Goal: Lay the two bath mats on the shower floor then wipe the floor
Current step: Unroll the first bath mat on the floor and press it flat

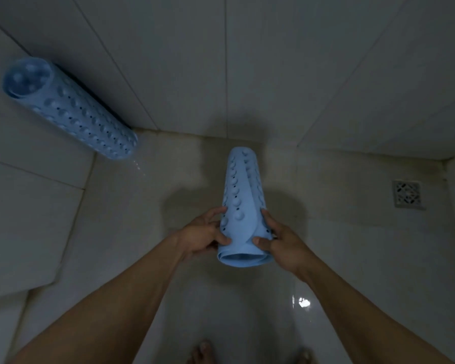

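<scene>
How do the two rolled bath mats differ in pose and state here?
The held mat is gripped near its lower end by the left hand and right hand; the corner mat leans untouched in the wall corner. The corner mat's roll looks wider. Both are blue, rolled and studded with suction cups.

Wet tiled shower floor [352, 258]: corner drain grate [407, 193], rolled blue mat [71, 109] standing on end

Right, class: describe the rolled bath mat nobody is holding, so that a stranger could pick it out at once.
Start at the far-left corner where the tiled walls meet the shower floor. A rolled blue bath mat leans there, its lower end on the floor. Unlike the other rolled mat, gripped by the left hand and right hand, nobody touches it.
</scene>
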Available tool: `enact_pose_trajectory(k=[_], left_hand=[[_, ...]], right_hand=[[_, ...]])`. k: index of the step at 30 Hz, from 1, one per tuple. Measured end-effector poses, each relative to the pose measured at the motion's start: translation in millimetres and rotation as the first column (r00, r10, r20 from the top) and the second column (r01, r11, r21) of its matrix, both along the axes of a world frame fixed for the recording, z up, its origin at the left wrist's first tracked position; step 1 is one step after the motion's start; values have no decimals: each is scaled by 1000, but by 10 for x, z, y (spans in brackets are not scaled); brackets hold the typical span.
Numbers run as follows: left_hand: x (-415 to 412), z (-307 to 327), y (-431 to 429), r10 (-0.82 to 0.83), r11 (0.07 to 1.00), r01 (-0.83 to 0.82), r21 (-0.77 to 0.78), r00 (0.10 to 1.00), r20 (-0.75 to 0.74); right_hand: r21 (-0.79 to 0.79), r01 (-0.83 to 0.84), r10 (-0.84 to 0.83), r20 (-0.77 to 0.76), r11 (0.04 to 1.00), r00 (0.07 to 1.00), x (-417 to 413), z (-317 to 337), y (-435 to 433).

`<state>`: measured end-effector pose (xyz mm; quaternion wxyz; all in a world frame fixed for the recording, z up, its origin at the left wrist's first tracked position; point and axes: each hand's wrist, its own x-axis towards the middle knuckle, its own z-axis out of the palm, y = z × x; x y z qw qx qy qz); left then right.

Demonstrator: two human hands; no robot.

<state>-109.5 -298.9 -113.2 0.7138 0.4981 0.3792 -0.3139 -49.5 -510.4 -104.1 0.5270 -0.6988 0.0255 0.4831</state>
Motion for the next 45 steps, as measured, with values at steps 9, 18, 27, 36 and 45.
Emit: enact_pose_trajectory(k=[9, 18, 27, 36, 45], left_hand=[[-307, -1088, -688, -36, 990, 23, 139, 995, 92], [-442, -1871, -1065, 98, 954, -104, 280, 995, 35], [123, -2281, -945, -195, 773, 1, 635, 952, 236], [253, -2701, -706, -132, 636, -158, 756, 942, 309], [69, -2570, -786, -444, 338, -33, 941, 876, 190]], right_hand=[[-110, -14, 32, 168, 994, 985, -507, -1327, -533], [-366, -95, 201, 265, 926, 943, -803, -2275, -535], [-418, -118, 363, 574, 901, 734, -93, -2517, -278], [-434, -70, 421, 802, 898, 423, 127, -2734, -199], [-505, -113, 475, 678, 855, 561, -246, -2606, -273]])
